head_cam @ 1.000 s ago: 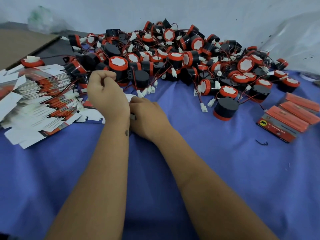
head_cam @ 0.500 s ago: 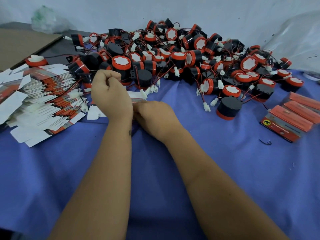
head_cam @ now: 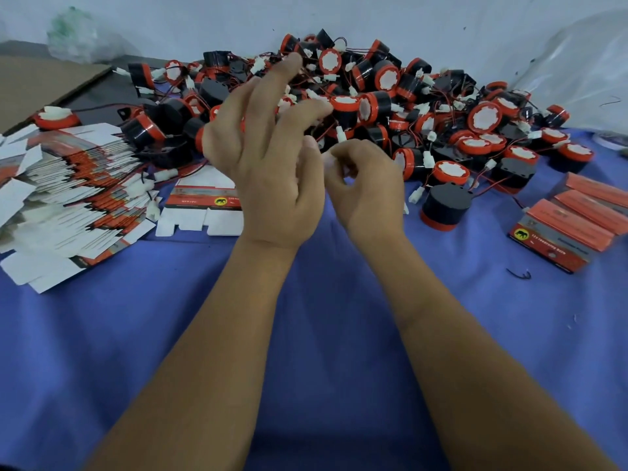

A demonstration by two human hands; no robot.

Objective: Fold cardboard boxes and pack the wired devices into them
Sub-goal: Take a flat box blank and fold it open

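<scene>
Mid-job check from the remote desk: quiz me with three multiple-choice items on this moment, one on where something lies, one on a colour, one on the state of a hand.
1. Where does the stack of flat unfolded boxes lie?
A. Left of the hands
B. Right of the hands
C. On top of the device pile

2. What colour is the cloth that covers the table?
A. Green
B. Blue
C. Yellow

3. How is the left hand held?
A. Closed tight round a device
B. Flat on the cloth
C. Raised, fingers spread and straight

Answers:
1. A: the fanned white and orange stack sits at the left edge, while the folded orange boxes lie at the right.
2. B: blue fabric fills the foreground under both arms.
3. C: its fingers stretch up in front of the pile of wired devices, while the right hand curls its fingers beside it.
</scene>
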